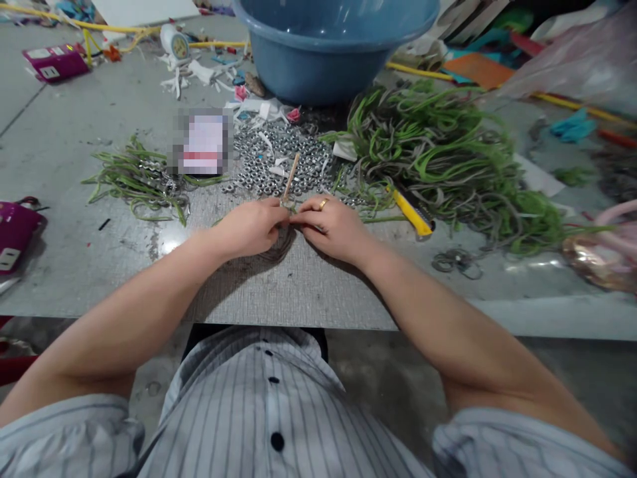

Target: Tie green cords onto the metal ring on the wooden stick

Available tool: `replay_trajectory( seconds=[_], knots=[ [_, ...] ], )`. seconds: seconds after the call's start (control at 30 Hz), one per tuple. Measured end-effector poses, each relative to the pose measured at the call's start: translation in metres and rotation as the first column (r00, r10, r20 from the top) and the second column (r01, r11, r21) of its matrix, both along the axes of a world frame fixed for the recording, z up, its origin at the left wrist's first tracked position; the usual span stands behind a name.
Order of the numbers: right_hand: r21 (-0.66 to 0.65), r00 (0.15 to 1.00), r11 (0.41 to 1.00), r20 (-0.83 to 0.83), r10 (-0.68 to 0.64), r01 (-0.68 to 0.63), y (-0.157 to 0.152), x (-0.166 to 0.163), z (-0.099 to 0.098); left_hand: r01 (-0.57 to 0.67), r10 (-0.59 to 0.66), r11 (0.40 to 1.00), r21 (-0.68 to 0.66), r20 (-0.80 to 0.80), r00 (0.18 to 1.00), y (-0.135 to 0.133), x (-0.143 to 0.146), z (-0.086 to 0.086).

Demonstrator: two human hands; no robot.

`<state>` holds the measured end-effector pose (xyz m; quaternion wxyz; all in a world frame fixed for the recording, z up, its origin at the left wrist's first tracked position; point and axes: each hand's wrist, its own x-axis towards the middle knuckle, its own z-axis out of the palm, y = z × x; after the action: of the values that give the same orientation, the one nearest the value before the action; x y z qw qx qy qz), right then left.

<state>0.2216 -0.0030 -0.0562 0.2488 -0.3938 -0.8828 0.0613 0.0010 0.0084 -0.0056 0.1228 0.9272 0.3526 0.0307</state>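
Note:
My left hand [251,228] and my right hand [332,228] meet at the middle of the grey table [298,292], fingers pinched together around a small metal ring part I can barely see. A thin wooden stick [291,176] rises from between the fingertips. My right hand wears a gold ring. Just beyond the hands lies a heap of small silver rings [279,159]. A large pile of green and grey cords [438,153] spreads to the right, and a smaller bundle of cords [139,182] lies to the left.
A blue plastic basin [333,46] stands at the back. A yellow utility knife [412,214] lies right of my right hand. Magenta boxes [54,61] sit at far left, a blurred card [202,143] near the rings, and pink bags [604,245] at the right edge.

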Motion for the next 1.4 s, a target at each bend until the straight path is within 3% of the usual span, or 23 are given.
replay_trajectory(
  seconds=[0.23,0.53,0.8,1.4],
  knots=[
    [-0.029,0.991,0.991,-0.033,0.13,-0.131,0.002,0.004,0.002,-0.041,0.04,0.998,-0.054,-0.025,0.999,0.002,0.001,0.001],
    [-0.069,0.983,0.98,-0.035,0.183,-0.185,0.002,0.008,0.005,-0.023,0.022,1.0,-0.013,-0.119,0.993,0.001,0.001,0.005],
    [-0.118,0.987,0.98,-0.046,0.154,-0.158,0.003,0.007,0.005,-0.024,0.024,1.0,-0.002,-0.165,0.986,0.0,0.001,0.01],
    [-0.089,0.992,0.989,0.011,0.123,-0.121,-0.002,0.003,0.009,0.026,-0.027,0.999,-0.02,-0.042,0.999,0.005,-0.003,0.008]
  ],
)
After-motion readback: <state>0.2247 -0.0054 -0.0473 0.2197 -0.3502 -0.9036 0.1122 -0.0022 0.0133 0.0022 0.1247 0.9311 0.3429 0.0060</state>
